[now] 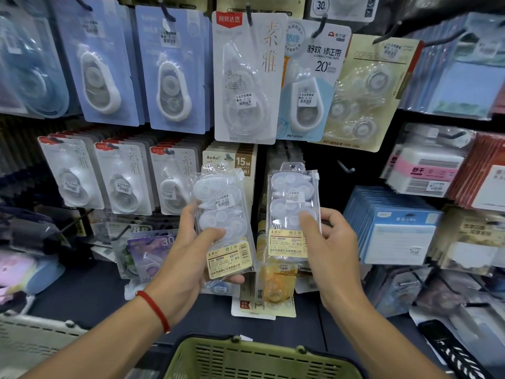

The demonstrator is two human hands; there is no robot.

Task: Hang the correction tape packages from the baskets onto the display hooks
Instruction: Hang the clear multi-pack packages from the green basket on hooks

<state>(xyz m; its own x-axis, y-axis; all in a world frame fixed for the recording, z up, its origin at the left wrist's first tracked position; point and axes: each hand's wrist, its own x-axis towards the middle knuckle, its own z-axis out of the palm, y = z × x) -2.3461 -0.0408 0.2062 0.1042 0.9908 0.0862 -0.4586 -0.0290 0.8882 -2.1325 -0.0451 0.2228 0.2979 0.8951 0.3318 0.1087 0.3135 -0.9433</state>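
While both packs stand upright with long axes vertical, the right hand [332, 250] pinches its clear correction tape pouch [292, 212] nearest the bare hook [345, 167], which lies up and to the right of its hang hole. The left hand [191, 250] grips a second, slightly tilted pouch [222, 214] above the green basket [246, 359]. Each is transparent with a yellow label.

A blue-and-white correction tape card [311, 86] on an upper hook reads "CORRECTION TAPE", "20" and "PET", with a price sticker showing "4.00". A beige card [240, 162] in the row below reads "BoBo" and "15M", and a purple package [153, 250] lower down shows "30". At the top, a round badge on a clear pack [341, 6] reads "30".
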